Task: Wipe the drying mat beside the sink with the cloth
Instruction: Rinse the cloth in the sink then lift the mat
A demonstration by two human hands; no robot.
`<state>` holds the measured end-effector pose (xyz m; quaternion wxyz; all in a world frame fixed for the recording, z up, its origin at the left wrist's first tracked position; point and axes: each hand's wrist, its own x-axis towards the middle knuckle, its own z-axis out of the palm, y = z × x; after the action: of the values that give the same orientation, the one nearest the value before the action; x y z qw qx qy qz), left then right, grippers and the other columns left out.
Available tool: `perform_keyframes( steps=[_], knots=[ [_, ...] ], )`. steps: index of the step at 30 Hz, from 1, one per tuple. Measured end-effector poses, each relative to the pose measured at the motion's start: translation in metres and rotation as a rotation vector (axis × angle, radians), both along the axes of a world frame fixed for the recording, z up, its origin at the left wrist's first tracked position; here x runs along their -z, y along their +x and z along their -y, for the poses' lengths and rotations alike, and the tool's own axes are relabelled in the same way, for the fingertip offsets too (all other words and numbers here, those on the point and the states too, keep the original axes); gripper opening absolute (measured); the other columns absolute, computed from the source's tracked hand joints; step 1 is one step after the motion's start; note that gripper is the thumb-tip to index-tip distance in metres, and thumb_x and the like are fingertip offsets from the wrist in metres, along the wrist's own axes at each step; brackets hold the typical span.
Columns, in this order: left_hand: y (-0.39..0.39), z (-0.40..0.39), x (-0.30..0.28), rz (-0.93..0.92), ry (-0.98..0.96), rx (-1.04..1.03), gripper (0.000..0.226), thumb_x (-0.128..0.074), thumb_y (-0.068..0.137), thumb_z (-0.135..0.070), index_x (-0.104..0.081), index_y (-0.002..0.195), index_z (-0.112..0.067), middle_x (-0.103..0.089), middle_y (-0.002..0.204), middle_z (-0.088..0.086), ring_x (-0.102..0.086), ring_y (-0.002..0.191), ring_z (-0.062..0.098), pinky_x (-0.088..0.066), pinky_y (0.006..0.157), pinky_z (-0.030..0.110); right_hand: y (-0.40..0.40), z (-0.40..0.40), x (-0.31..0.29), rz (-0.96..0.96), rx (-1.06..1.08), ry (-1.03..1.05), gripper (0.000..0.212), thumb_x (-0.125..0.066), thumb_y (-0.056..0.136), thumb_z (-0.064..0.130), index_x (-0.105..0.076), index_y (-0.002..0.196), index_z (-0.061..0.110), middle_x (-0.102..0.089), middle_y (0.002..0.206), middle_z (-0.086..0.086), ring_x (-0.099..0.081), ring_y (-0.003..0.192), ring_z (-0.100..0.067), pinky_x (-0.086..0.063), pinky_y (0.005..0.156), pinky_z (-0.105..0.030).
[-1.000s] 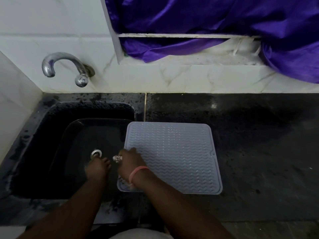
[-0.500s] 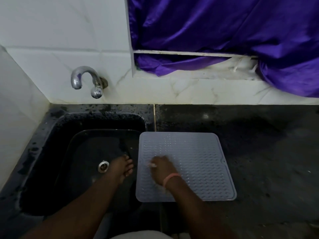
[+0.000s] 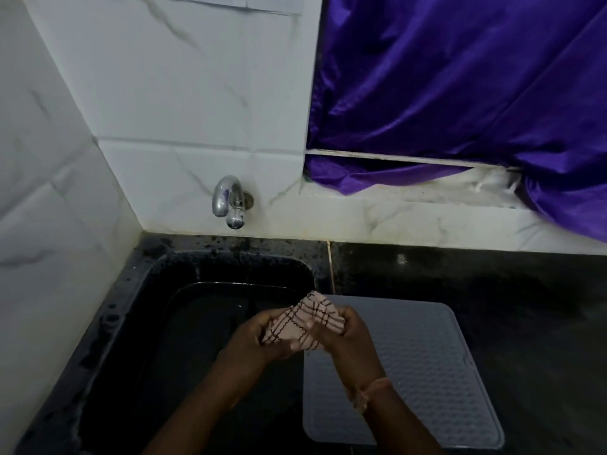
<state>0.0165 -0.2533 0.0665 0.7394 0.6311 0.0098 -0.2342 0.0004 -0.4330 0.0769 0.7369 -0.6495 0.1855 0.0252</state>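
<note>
A grey ribbed drying mat (image 3: 427, 366) lies flat on the dark counter, its left edge hanging over the sink. A pale checked cloth (image 3: 303, 320) with dark lines is bunched up in the air above the mat's near-left corner and the sink's right side. My left hand (image 3: 259, 339) grips its left end and my right hand (image 3: 341, 333) grips its right end, fingers curled round the fabric. An orange band sits on my right wrist.
A black sink (image 3: 184, 310) fills the lower left, with a chrome tap (image 3: 228, 200) on the white tiled wall above it. The dark stone counter (image 3: 525, 307) runs to the right. Purple fabric (image 3: 460, 87) hangs over a ledge at the back right.
Both hands have risen from the sink and mat and now hold the cloth together. The view has tilted upward.
</note>
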Motion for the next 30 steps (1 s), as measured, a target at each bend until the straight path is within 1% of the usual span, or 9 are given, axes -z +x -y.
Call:
perform_keyframes(
  steps=[4, 6, 8, 11, 14, 22, 24, 27, 30],
  knots=[
    [0.0, -0.005, -0.01, 0.249, 0.22, -0.129, 0.023, -0.082, 0.08, -0.033, -0.071, 0.099, -0.033, -0.074, 0.112, -0.007, -0.068, 0.109, 0.012, -0.055, 0.089, 0.034, 0.0, 0.006, -0.019, 0.224, 0.038, -0.187, 0.034, -0.085, 0.08, 0.013, -0.057, 0.098, 0.004, -0.068, 0.092, -0.019, -0.069, 0.085, -0.031, -0.06, 0.071, -0.039],
    [0.0, -0.011, -0.015, 0.324, 0.196, -0.172, 0.029, -0.082, 0.077, -0.045, -0.071, 0.096, -0.027, -0.073, 0.116, -0.006, -0.064, 0.116, 0.007, -0.053, 0.089, 0.03, 0.001, 0.007, -0.026, 0.332, 0.035, -0.077, 0.033, -0.085, 0.08, 0.015, -0.059, 0.102, 0.016, -0.069, 0.096, -0.016, -0.07, 0.087, -0.029, -0.061, 0.071, -0.036],
    [-0.001, -0.013, -0.023, 0.376, 0.16, -0.204, 0.042, -0.078, 0.076, -0.058, -0.07, 0.097, -0.022, -0.075, 0.103, 0.002, -0.071, 0.098, 0.013, -0.056, 0.073, 0.026, 0.005, 0.002, -0.028, 0.359, 0.014, 0.049, 0.036, -0.084, 0.079, 0.02, -0.063, 0.108, 0.025, -0.073, 0.104, -0.009, -0.073, 0.094, -0.025, -0.061, 0.074, -0.033],
    [-0.001, -0.007, -0.024, 0.148, 0.024, -0.262, 0.05, -0.069, 0.081, -0.066, -0.07, 0.107, -0.023, -0.075, 0.102, 0.008, -0.073, 0.09, 0.023, -0.059, 0.067, 0.034, 0.019, -0.015, -0.018, 0.185, 0.066, 0.195, 0.045, -0.083, 0.077, 0.026, -0.064, 0.117, 0.029, -0.074, 0.113, -0.003, -0.073, 0.101, -0.024, -0.062, 0.08, -0.041],
    [-0.009, -0.01, -0.007, -0.215, -0.169, -0.118, 0.044, -0.063, 0.09, -0.055, -0.072, 0.121, -0.025, -0.07, 0.125, 0.008, -0.067, 0.116, 0.026, -0.053, 0.1, 0.048, 0.029, -0.028, -0.006, 0.051, 0.046, 0.224, 0.04, -0.075, 0.088, 0.012, -0.063, 0.122, 0.028, -0.071, 0.121, -0.009, -0.072, 0.104, -0.028, -0.059, 0.088, -0.051],
    [-0.016, -0.054, 0.0, -0.083, -0.194, -0.17, 0.051, -0.074, 0.086, -0.032, -0.066, 0.126, -0.004, -0.063, 0.126, 0.03, -0.06, 0.119, 0.044, -0.049, 0.102, 0.05, 0.041, -0.048, -0.009, 0.103, -0.191, 0.437, 0.049, -0.072, 0.085, 0.006, -0.061, 0.131, 0.02, -0.069, 0.125, -0.016, -0.067, 0.115, -0.035, -0.055, 0.096, -0.054],
    [-0.008, -0.061, -0.013, -0.031, -0.157, -0.179, 0.047, -0.073, 0.087, -0.029, -0.066, 0.128, -0.008, -0.065, 0.126, 0.027, -0.059, 0.12, 0.047, -0.043, 0.106, 0.057, 0.044, -0.052, -0.013, 0.144, -0.263, 0.197, 0.045, -0.067, 0.093, 0.005, -0.059, 0.132, 0.026, -0.066, 0.13, -0.013, -0.066, 0.117, -0.029, -0.054, 0.1, -0.051],
    [0.002, -0.066, -0.027, 0.044, -0.009, -0.141, 0.032, -0.074, 0.087, -0.021, -0.071, 0.115, -0.004, -0.071, 0.111, 0.028, -0.064, 0.106, 0.052, -0.047, 0.096, 0.06, 0.053, -0.049, -0.019, 0.246, -0.385, -0.568, 0.066, -0.068, 0.095, 0.032, -0.035, 0.152, 0.035, -0.037, 0.15, 0.004, -0.045, 0.132, -0.009, -0.042, 0.111, -0.032],
    [0.006, -0.067, -0.027, 0.082, 0.034, -0.229, 0.033, -0.071, 0.09, -0.034, -0.074, 0.104, -0.005, -0.074, 0.101, 0.025, -0.069, 0.09, 0.035, -0.052, 0.085, 0.042, 0.054, -0.055, -0.021, 0.399, -0.548, -0.746, 0.081, -0.063, 0.088, 0.061, -0.025, 0.156, 0.039, -0.024, 0.15, 0.021, -0.029, 0.135, 0.006, -0.029, 0.112, -0.018]
  ],
)
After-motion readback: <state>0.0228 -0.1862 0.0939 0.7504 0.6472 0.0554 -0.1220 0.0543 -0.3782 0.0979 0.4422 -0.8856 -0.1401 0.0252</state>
